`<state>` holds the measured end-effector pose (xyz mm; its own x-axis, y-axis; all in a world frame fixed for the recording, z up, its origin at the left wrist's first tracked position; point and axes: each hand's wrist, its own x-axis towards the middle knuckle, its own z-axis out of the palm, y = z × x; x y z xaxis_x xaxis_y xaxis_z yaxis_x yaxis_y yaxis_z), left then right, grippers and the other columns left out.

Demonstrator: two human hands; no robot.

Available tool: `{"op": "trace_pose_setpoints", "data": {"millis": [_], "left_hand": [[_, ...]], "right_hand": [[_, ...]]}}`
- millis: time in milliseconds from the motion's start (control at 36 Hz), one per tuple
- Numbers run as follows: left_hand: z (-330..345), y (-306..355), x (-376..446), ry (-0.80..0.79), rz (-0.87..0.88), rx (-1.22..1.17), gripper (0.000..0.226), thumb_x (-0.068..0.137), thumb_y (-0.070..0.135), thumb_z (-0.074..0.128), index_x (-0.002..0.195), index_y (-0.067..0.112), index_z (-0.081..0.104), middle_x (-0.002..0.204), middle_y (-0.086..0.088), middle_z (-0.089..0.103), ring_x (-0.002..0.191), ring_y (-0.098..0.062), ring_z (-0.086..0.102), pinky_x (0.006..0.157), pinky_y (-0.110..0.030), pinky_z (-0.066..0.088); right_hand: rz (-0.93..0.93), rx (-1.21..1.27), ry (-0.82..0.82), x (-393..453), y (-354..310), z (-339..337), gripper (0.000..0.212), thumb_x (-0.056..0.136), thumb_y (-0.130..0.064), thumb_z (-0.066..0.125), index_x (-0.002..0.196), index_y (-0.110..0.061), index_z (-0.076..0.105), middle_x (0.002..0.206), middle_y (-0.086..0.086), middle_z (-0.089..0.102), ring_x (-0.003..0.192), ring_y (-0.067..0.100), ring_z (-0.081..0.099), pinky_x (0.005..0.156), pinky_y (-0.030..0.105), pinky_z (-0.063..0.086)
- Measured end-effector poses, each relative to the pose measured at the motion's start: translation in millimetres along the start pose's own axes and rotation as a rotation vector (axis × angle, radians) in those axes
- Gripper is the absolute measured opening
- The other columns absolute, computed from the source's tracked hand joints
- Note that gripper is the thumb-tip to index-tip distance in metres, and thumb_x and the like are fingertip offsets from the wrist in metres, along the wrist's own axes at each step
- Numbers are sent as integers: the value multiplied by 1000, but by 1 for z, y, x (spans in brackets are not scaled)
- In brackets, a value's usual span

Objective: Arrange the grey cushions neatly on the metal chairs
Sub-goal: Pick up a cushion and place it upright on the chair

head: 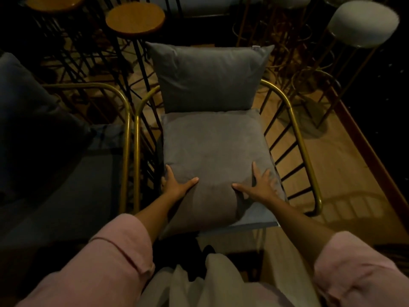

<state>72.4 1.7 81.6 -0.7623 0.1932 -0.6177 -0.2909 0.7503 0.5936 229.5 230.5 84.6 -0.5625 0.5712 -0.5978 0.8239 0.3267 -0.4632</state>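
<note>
Left hand point(177, 185) and right hand point(261, 185) lay spread flat, palms down, on the seat cushion's point(212, 147) near edge, back cushion point(208, 78) upright beyond the fingertips, gold chair frame point(296, 129) flanking both hands

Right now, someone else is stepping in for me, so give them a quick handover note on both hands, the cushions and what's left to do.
Left hand: open, flat on the near-left corner of the seat cushion, fingers wrapping its edge.
Right hand: open, pressing flat on the near-right part of the same cushion.
Back cushion: upright against the back of the gold metal chair.
Done: both cushions are on this chair.
Left: the seat cushion overhangs the front at the left; push it back square. The chair on the left is too dark to judge.
</note>
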Motion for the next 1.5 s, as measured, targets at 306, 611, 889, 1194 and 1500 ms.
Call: {"op": "trace_pose_setpoints", "data": {"millis": [306,611,889,1194,1500], "left_hand": [[-131,-14,5,248,132,-133,83,84,27,74,152,7,30,153,-21,35,141,-35,37,114,-39,34],[-352,-119,23,565,-25,-315,68,88,27,69,147,7,39,150,-21,41,137,-37,43,113,-44,37],[-532,-248,98,652,-210,-391,64,89,28,68,144,10,41,150,-17,42,135,-37,45,112,-47,39],[-625,-309,220,551,-299,-621,85,83,35,74,150,10,30,152,-15,42,136,-35,46,111,-48,41],[-618,-335,301,646,-392,-653,114,80,56,68,156,15,-7,162,-14,20,149,-34,23,119,-42,23]], "right_hand": [[-367,-39,244,0,-147,18,70,89,-48,62,149,-26,34,163,8,18,150,32,10,120,56,10],[-696,-16,71,-13,-391,130,51,88,-33,68,132,-10,55,130,16,59,127,35,50,103,43,42],[-614,108,-111,4,-575,301,49,90,-24,67,133,-7,52,131,14,59,122,31,56,97,37,47],[-400,376,-192,57,-679,428,54,89,-33,69,132,-7,51,126,11,62,116,27,60,96,39,51],[-274,653,-129,130,-733,465,106,66,-76,67,150,-23,30,151,5,44,133,26,47,108,45,44]]}}
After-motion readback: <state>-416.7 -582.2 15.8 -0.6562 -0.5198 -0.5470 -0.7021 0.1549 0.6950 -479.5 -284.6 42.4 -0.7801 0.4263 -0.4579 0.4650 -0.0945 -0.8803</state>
